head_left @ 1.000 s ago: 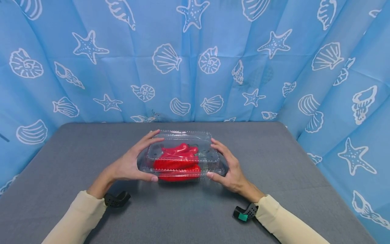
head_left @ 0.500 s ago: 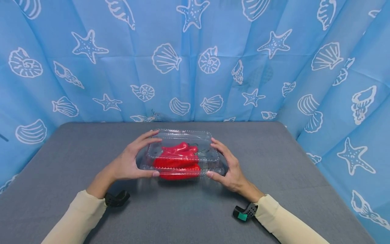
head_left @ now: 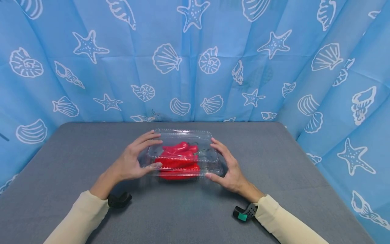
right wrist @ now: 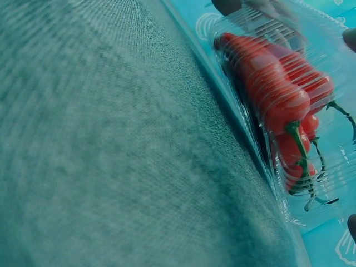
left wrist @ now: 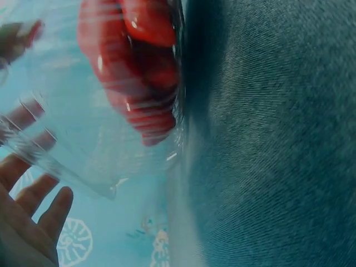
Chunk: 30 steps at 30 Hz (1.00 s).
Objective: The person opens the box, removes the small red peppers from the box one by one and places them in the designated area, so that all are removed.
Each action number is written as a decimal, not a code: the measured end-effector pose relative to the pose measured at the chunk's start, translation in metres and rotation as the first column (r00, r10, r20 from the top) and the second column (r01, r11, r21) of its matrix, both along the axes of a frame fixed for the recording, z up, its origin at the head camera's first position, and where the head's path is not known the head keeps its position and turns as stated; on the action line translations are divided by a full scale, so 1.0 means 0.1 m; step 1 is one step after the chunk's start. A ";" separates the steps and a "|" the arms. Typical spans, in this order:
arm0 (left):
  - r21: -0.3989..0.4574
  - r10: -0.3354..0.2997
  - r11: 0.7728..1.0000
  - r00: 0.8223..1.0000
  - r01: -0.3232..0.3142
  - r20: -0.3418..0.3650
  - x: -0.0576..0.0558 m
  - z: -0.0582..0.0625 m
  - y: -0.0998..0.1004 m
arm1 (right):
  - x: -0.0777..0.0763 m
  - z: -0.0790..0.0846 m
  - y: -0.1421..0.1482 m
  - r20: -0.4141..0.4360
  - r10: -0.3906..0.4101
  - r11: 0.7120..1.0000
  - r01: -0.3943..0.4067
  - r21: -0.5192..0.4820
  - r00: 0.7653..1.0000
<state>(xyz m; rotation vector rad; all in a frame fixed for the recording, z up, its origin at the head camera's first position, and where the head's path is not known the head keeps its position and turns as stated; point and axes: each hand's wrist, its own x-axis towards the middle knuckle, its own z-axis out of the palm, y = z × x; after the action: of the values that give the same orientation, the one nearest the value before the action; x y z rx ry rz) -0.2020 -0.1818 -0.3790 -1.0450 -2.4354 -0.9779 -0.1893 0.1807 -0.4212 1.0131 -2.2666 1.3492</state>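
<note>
A clear plastic clamshell container (head_left: 186, 135) sits at the middle of the table with several glossy red peppers (head_left: 178, 162) inside. Green stems show at their right ends in the right wrist view. My left hand (head_left: 132, 161) holds the container's left end, thumb at the front rim and fingers spread along the lid's back left corner. On the other end, my right hand (head_left: 231, 169) grips with its thumb at the front corner and fingertips at the back. The left wrist view shows peppers (left wrist: 128, 67) close behind the clear wall, some fingers seen through plastic.
A grey cloth-covered table (head_left: 195, 210) spreads around the container on every side. Behind it and along the sides hangs a blue curtain (head_left: 195, 84) printed with white shells and starfish. Black straps (head_left: 245, 212) are worn at both wrists.
My left hand's thumb has risen along the front rim, and that hand has shifted slightly. The container's front edge sits a touch higher in view. My right hand has hardly moved.
</note>
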 end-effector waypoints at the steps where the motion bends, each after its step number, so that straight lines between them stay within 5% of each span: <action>1: 0.007 -0.001 1.000 1.000 0.000 0.002 -0.01 -0.01 0.00 | 0.00 -0.01 0.00 0.005 0.003 1.000 -0.003 0.003 1.000; 16: 0.056 0.055 0.997 0.998 -0.057 0.035 0.01 -0.08 0.09 | 0.03 0.00 -0.07 0.094 0.028 0.999 -0.024 -0.039 0.995; 30: 0.048 0.072 0.996 0.997 -0.070 -0.027 0.02 -0.14 0.14 | 0.11 0.01 -0.13 0.104 -0.034 0.999 0.031 0.028 0.994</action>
<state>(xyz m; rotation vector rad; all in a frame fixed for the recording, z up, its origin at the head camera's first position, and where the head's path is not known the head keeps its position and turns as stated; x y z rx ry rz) -0.2004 -0.1675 -0.3934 -0.9440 -2.3976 -0.9850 -0.1782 0.1675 -0.4198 0.9307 -2.3719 1.3924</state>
